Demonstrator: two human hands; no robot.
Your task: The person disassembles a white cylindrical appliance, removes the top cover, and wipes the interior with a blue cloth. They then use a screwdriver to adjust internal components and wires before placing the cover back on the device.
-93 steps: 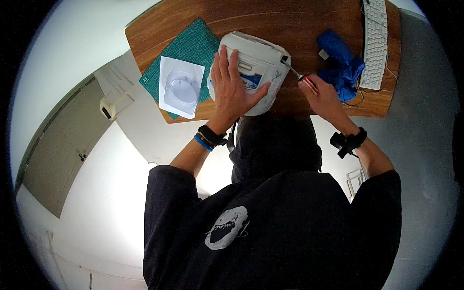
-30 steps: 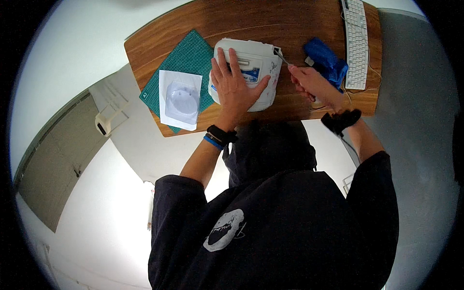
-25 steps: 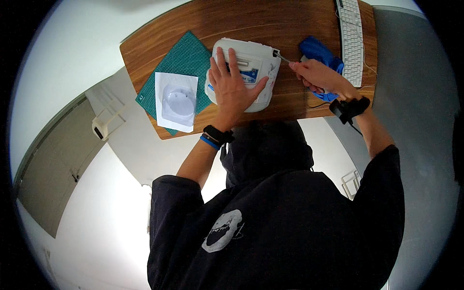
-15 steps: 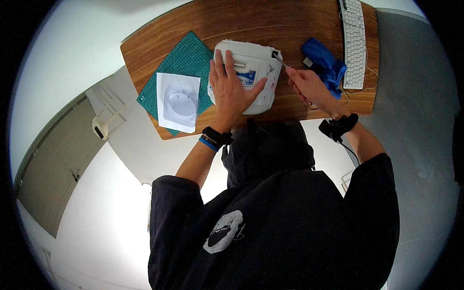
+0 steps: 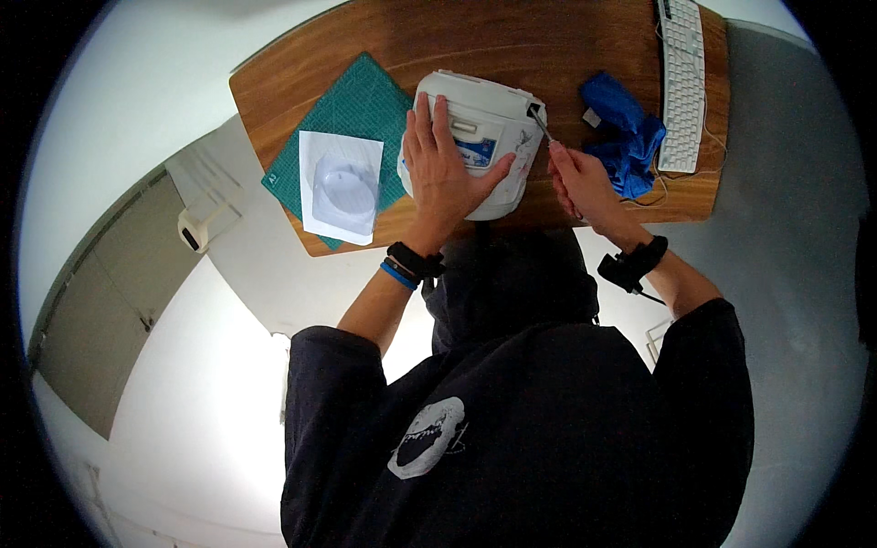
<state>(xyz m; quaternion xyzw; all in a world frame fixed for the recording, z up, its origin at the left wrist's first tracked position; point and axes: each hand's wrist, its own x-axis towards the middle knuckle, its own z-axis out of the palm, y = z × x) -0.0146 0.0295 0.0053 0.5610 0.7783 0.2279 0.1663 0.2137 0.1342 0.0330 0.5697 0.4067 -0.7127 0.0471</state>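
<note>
My left hand (image 5: 441, 173) lies flat with fingers spread on a white, rounded plastic case (image 5: 502, 192) that has a blue-and-white label. My right hand (image 5: 580, 183) is closed round the handle of a screwdriver (image 5: 544, 126). The metal shaft slants up-left to a dark opening at the case's top right corner; whether the tip is inside or just touching is too small to tell. Much of the handle is hidden in my fingers.
A green cutting mat (image 5: 329, 110) lies left, under white paper (image 5: 315, 224) with a clear round moulded plastic piece (image 5: 343, 187). Crumpled blue cloth (image 5: 621, 128), thin cables and a white keyboard (image 5: 681, 87) are on the right of the wooden desk (image 5: 274, 87).
My right hand has shifted downward over the last half second, and the screwdriver slants more steeply at the same corner. My left hand stays on the case. The view has shifted slightly.
</note>
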